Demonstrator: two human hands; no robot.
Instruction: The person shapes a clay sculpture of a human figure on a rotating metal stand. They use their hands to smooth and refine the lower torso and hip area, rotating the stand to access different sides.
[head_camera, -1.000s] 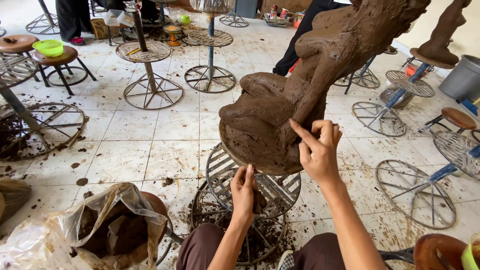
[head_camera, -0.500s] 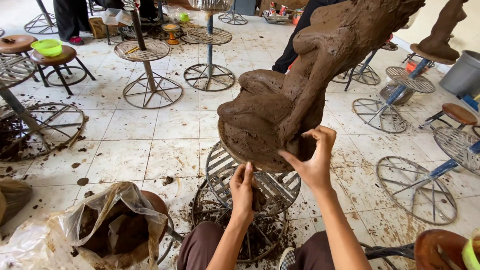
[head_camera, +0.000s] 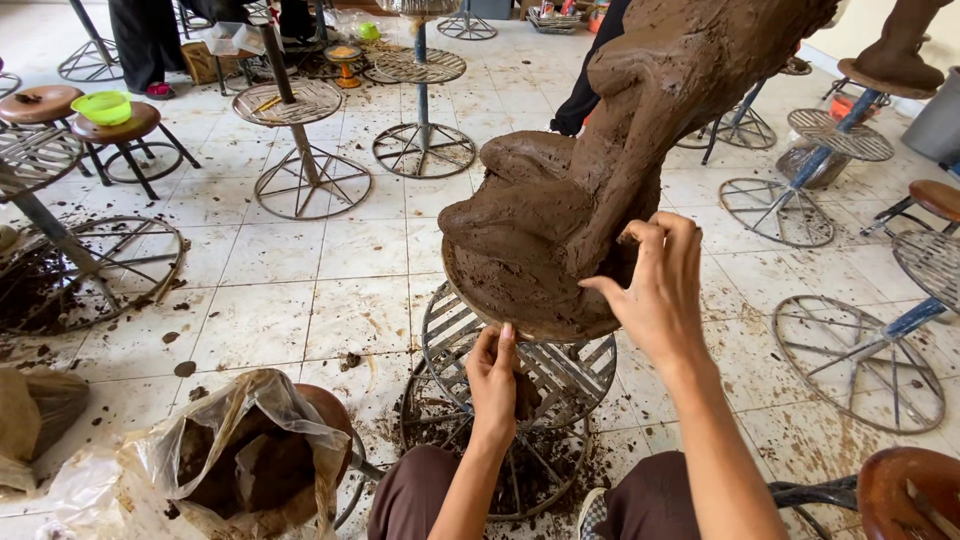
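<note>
A tall brown clay sculpture (head_camera: 600, 160) stands on a round board over a metal sculpting stand (head_camera: 520, 400) right in front of me. My right hand (head_camera: 655, 290) presses its fingertips into the clay at the lower right of the sculpture, fingers bent. My left hand (head_camera: 493, 380) reaches up from below and touches the underside rim of the clay base, with a small lump of clay (head_camera: 527, 395) against its palm side.
A plastic bag of wet clay (head_camera: 240, 455) sits on a stool at lower left. Metal wheel stands (head_camera: 310, 170) and wooden stools (head_camera: 115, 125) dot the tiled floor. A second clay figure (head_camera: 905, 45) stands at upper right. A person's dark legs (head_camera: 150, 40) are at the back.
My right hand has moved from an open, raised pose down onto the clay, fingers now curled against its lower right. The left hand stays under the base rim.
</note>
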